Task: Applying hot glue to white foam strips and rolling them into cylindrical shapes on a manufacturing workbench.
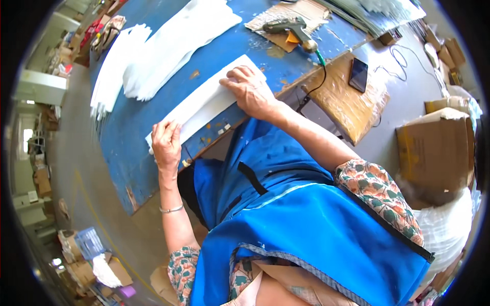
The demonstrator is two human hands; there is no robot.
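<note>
A long white sheet [204, 99] lies along the near edge of the blue table [132, 117]. My left hand [166, 143] grips its left end, fingers curled over the edge. My right hand [251, 91] presses flat on the sheet's right end, fingers spread. I wear a blue apron and floral sleeves.
Stacks of white sheets [163, 46] lie farther back on the table. A glue gun [293, 28] rests on cardboard at the far right, its cord trailing off the edge. A phone [358, 74] sits on a wrapped brown box. Cardboard boxes [436, 148] stand on the floor at right.
</note>
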